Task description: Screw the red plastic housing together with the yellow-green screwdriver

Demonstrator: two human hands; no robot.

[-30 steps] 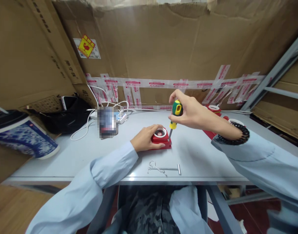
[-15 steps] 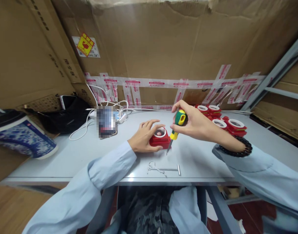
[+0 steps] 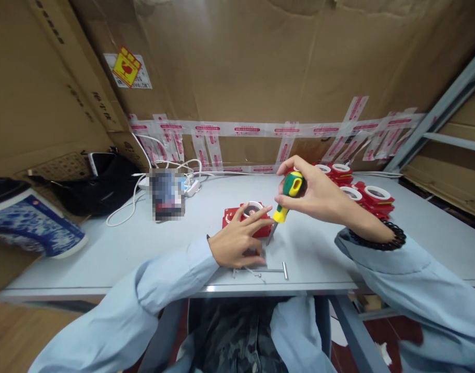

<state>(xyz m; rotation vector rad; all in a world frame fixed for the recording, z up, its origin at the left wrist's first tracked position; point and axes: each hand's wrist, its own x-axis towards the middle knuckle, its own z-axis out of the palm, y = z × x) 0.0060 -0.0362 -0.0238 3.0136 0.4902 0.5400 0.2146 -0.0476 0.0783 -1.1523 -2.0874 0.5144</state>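
My right hand (image 3: 307,191) grips a screwdriver (image 3: 290,185) by its green and yellow handle. The shaft slants down to the tabletop, its tip just right of a red block (image 3: 265,230) with a white ring on top. Over that block's front lies my left hand (image 3: 239,242), two fingers stretched toward the ring. Its thumb rests low beside the screwdriver tip, and I see nothing held in it. Just in front of the left hand is a thin metal T-shaped rod (image 3: 284,271), with small screw-like pieces (image 3: 260,275) around its left part, partly covered by that hand.
Several more red blocks with white rings (image 3: 377,194) stand at the right rear. To the left are a blurred phone-like object (image 3: 166,194), white cables (image 3: 134,207), a black bag (image 3: 105,189) and a blue-and-white cup (image 3: 37,223). Cardboard (image 3: 237,67) walls the back.
My left hand has slid off the red block's side toward the front edge, uncovering the block's left part. My right hand and the screwdriver have shifted slightly right.
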